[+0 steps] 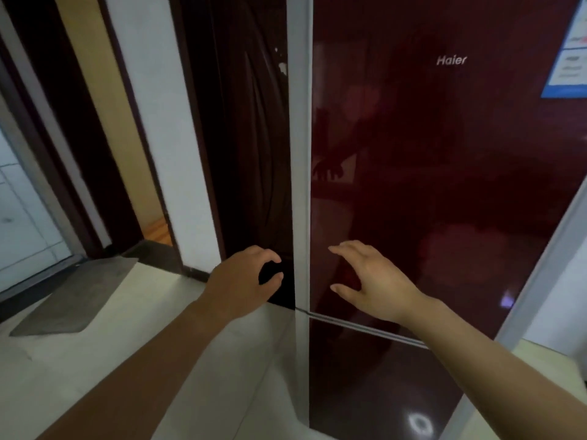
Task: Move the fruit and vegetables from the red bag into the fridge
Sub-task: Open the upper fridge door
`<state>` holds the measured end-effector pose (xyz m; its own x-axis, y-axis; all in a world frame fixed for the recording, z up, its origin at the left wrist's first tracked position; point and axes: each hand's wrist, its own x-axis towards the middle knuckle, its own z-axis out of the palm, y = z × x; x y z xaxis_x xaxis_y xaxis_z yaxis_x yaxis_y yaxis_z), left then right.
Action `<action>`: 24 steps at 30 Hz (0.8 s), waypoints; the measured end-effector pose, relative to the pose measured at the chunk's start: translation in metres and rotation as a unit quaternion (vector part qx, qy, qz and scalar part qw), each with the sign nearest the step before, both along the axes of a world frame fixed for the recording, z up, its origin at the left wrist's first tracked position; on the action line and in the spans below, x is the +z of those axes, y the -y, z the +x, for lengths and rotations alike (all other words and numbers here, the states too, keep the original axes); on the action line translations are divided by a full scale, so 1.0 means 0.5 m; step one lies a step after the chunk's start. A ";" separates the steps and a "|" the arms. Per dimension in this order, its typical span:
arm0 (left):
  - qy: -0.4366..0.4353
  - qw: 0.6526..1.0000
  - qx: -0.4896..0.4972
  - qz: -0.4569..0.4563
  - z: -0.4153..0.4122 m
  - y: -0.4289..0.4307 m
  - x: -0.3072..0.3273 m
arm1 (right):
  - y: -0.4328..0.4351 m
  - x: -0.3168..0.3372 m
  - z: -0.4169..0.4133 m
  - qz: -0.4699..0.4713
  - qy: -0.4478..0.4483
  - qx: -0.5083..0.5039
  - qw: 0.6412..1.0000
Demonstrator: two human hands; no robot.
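Observation:
A tall dark red fridge [444, 154] with a glossy front and a silver edge strip fills the middle and right of the head view; both its doors look closed. My left hand [244, 281] is near the fridge's left edge at the foot of the upper door, fingers loosely curved and holding nothing. My right hand [371, 281] hovers in front of the upper door, fingers spread and empty. A seam [365, 328] between upper and lower door runs just below my hands. The red bag and the fruit and vegetables are out of view.
A white wall section [165, 138] stands left of the fridge, with a dark wooden door frame [79, 138] beyond it. A grey mat [76, 300] lies on the pale tiled floor at the left. A blue and white sticker [568, 58] sits on the fridge's upper right.

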<state>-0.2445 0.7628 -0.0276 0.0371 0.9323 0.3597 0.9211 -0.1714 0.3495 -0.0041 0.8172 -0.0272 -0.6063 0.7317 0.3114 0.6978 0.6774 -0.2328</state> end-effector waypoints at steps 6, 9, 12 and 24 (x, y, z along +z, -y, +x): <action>0.040 0.997 -0.066 -0.003 -0.060 -0.237 0.024 | -0.135 0.032 -0.072 0.080 -0.031 -0.141 0.986; 0.061 0.994 -0.091 0.010 -0.090 -0.346 0.037 | -0.196 0.047 -0.106 0.135 -0.051 -0.199 0.969; 0.115 0.989 -0.089 0.019 -0.109 -0.430 0.049 | -0.244 0.043 -0.128 0.177 -0.064 -0.241 0.952; 0.276 0.930 -0.243 0.011 -0.069 -0.575 0.026 | -0.331 0.011 -0.170 0.177 0.005 -0.354 0.918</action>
